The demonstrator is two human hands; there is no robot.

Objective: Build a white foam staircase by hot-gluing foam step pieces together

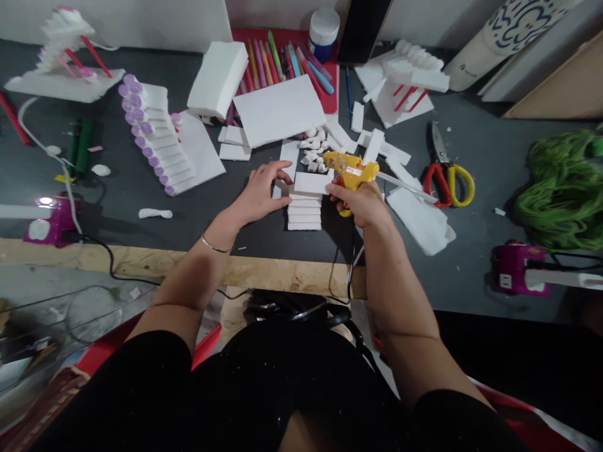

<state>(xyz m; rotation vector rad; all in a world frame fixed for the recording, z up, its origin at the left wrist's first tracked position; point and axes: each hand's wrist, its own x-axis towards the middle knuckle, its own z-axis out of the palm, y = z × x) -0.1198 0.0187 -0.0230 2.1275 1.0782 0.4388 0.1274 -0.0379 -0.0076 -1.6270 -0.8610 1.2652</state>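
My right hand (360, 201) is wrapped round a yellow hot glue gun (351, 168), its nozzle pointing left. A white foam strip (311, 182) lies at the top of a small stepped stack of foam strips (304, 216) on the dark table. Fingers of my right hand reach the strip's right end. My left hand (264, 188) is at the left side of the stack, thumb and fingers apart, near the strip's left end. Behind the stack sits a pile of small white twisted pieces (315, 150).
Scissors (443, 169) and foam scraps (419, 216) lie right. Left stands a stepped foam model with purple-tipped rolls (151, 138). Markers (264, 63), a white jar (324, 31) and another foam model (405, 81) are behind. Green yarn (563, 188) and a purple power socket (518, 269) sit far right.
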